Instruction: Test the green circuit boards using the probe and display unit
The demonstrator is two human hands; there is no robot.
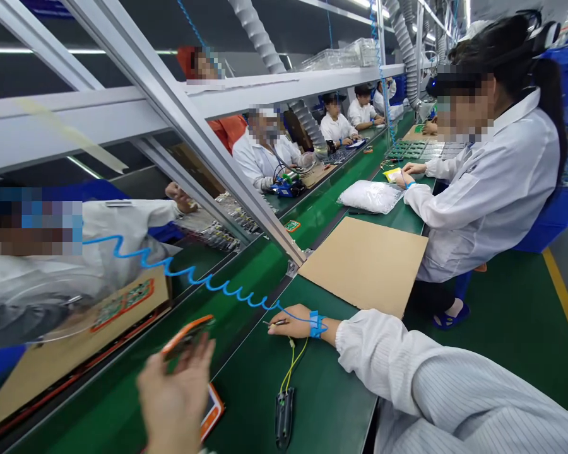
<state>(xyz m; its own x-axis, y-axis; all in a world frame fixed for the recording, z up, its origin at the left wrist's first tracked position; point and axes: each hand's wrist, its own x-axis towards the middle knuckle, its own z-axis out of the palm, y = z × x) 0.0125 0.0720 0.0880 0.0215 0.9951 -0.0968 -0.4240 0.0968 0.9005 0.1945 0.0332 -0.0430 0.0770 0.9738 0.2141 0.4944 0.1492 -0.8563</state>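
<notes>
In the head view, my left hand (173,391) grips an orange-rimmed device part (188,334), tilted and smeared by motion, above the green bench. My right hand (293,320) wears a blue wrist strap (317,325) and rests at the bench edge, fingers closed on a slim tool with a dark body and thin metal tip (277,323). Below it lies a black elongated casing (284,416) whose yellow wires (289,366) run up to a small white connector under this hand. Partly covered by my left hand is another orange-edged device (212,411) on the bench.
A blue coiled cord (203,280) stretches from the left to my wrist strap. Cardboard (366,261) lies ahead, with a white plastic bag (373,195) beyond it. A slanted metal post (218,157) crosses the view. Co-workers in white sit right and opposite; orange-edged boards (123,306) lie across the line.
</notes>
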